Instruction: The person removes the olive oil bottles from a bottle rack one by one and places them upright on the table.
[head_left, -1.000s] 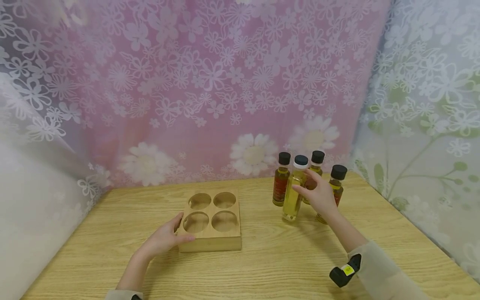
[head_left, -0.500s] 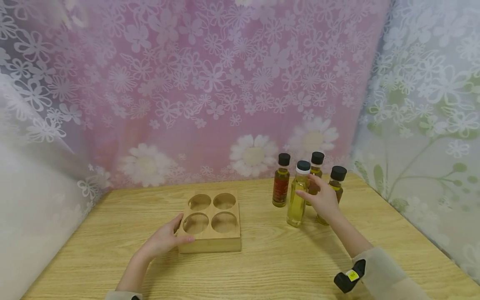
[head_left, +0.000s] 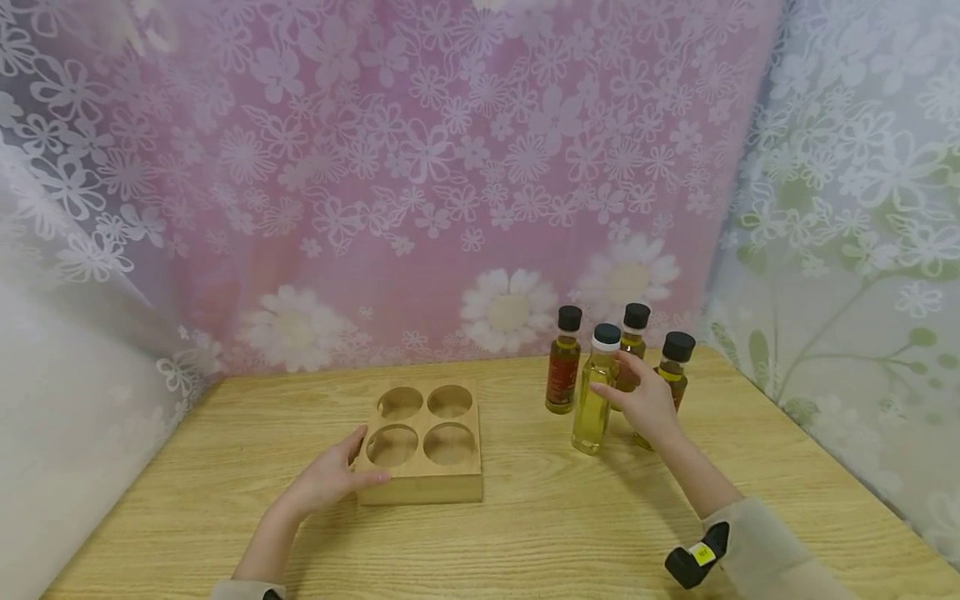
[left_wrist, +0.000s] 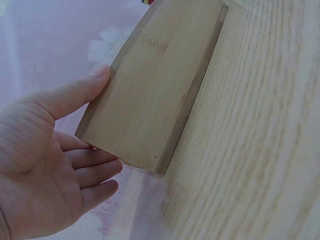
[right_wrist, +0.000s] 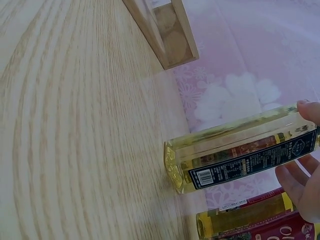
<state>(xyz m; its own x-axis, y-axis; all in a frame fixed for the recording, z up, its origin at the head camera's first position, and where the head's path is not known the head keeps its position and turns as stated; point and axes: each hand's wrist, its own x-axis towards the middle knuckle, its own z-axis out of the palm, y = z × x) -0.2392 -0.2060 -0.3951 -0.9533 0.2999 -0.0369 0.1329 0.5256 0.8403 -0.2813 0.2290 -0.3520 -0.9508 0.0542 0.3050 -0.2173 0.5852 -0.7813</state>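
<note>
A square wooden holder (head_left: 423, 437) with four round holes lies on the table, left of centre. My left hand (head_left: 330, 479) rests against its near left corner, thumb along the front face and fingers along the left side; the left wrist view shows the block (left_wrist: 150, 95) between thumb and straight fingers (left_wrist: 95, 170). My right hand (head_left: 641, 404) holds a pale yellow oil bottle (head_left: 592, 408) with a white cap, upright on the table. In the right wrist view, thumb and fingers (right_wrist: 300, 185) pinch that bottle (right_wrist: 235, 155) near its upper part.
Three darker oil bottles with black caps stand behind and beside the held one: one to its left (head_left: 562, 375), one behind (head_left: 636, 327), one to the right (head_left: 677, 354). A flowered curtain (head_left: 450, 167) closes the back and sides. The wooden table (head_left: 562, 517) runs to the front.
The pale bottle, held slightly tilted and higher a second ago, has come down a little to the right and stands upright. The left hand and the holder have not moved.
</note>
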